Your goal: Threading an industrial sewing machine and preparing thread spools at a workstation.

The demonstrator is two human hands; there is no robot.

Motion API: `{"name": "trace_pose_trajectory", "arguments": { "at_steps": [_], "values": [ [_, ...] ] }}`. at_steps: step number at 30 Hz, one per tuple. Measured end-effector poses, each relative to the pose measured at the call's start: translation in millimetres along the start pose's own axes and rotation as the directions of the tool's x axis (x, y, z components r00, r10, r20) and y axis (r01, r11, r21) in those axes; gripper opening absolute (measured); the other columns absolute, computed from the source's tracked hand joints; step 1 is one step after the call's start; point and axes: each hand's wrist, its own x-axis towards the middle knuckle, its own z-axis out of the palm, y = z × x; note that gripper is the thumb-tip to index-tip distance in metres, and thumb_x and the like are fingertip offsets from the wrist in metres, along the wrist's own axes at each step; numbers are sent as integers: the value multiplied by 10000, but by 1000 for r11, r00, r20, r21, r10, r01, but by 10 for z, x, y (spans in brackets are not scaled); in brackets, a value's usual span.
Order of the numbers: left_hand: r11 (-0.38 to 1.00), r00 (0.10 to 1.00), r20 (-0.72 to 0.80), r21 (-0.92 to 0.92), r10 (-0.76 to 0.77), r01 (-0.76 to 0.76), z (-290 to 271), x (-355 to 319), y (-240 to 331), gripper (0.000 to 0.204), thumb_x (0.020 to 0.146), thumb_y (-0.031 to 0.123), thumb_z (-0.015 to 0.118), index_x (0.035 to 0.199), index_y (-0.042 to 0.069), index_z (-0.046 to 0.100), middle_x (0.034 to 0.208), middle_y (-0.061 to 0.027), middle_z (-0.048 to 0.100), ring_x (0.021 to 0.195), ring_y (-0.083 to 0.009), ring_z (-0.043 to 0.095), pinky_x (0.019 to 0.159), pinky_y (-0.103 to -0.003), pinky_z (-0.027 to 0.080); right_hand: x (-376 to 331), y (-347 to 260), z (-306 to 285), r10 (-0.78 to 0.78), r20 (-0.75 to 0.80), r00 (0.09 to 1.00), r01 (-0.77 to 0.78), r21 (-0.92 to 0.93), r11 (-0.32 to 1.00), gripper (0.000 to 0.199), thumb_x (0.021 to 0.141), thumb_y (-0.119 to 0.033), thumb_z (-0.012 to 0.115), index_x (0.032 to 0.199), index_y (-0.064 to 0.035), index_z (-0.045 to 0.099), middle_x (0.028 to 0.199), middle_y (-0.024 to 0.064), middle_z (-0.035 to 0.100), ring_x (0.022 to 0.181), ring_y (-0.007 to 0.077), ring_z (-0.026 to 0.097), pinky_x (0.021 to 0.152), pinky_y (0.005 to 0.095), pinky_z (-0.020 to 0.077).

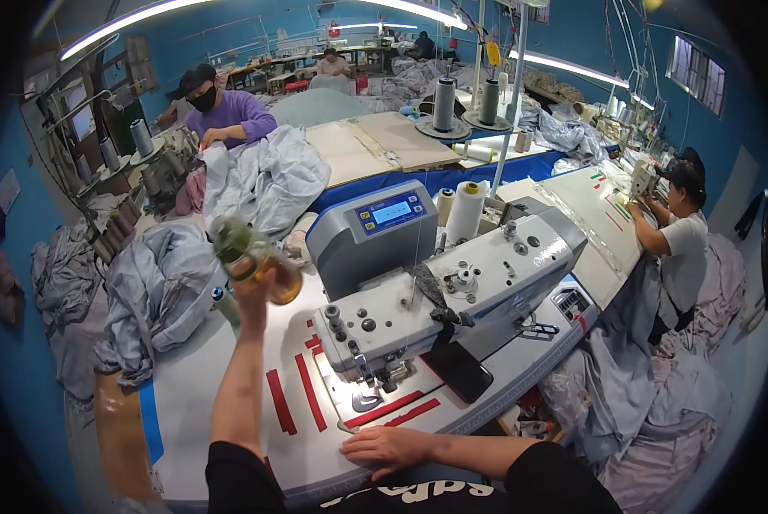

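Note:
My left hand (251, 287) is raised above the sewing table, shut on a clear bottle (256, 257) with a green top and amber liquid inside. My right hand (390, 447) lies flat, palm down, on the white table top (196, 403) near the front edge, holding nothing. Just beyond it stands the grey and white industrial sewing machine (452, 283), its needle and presser foot (367, 390) over a lit plate. Red tape strips (297, 396) mark the table to the left of the needle.
Piles of grey fabric (157, 291) lie to the left and lower right (649, 411). A black phone (458, 370) rests on the machine bed. Thread cones (465, 210) stand behind the machine. A person in purple (226, 111) and a person in white (679, 236) work nearby.

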Motion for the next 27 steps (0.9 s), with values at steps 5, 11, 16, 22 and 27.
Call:
{"name": "trace_pose_trajectory", "arguments": {
  "at_steps": [5,11,16,22,27],
  "values": [
    [949,987,109,280,120,-147,-644,-907,740,503,711,110,705,1160,38,489,1065,-48,562,946,-157,558,830,-299,458,-20,-69,-24,46,-67,997,-50,-54,997,371,849,-238,565,1114,15,507,1223,170,499,1151,282,476,1005,373,352],
    [907,990,107,418,-94,41,-750,-2312,1766,924,558,240,849,1286,57,311,1178,-105,483,1064,-232,516,895,-360,437,218,-688,-193,439,-399,805,-313,344,885,510,813,-233,641,1241,-45,438,1215,154,495,1061,289,530,846,339,476],
    [462,904,384,777,191,-427,-883,-2901,1890,1034,539,428,820,1297,-2,263,1177,-218,423,1062,-396,466,912,-449,400,812,-1492,-1136,273,-361,891,-308,-41,950,870,707,-418,721,1375,-89,269,1296,193,409,1031,337,548,828,334,480],
    [385,914,327,832,239,-399,-839,-3136,1911,963,555,397,808,1267,-28,317,1174,-236,439,1047,-406,486,879,-451,427,1166,-1489,-915,415,-178,892,-428,-39,903,825,683,-506,700,1281,-68,338,1162,195,458,908,357,592,682,411,512],
    [467,950,240,829,200,-308,-765,-3216,1991,987,515,395,831,1262,-15,333,1163,-223,468,1022,-386,512,880,-444,421,1267,-1558,-909,415,-205,887,-432,-48,900,779,694,-483,699,1278,-95,359,1140,218,457,892,377,590,711,404,512]
  ]
}}
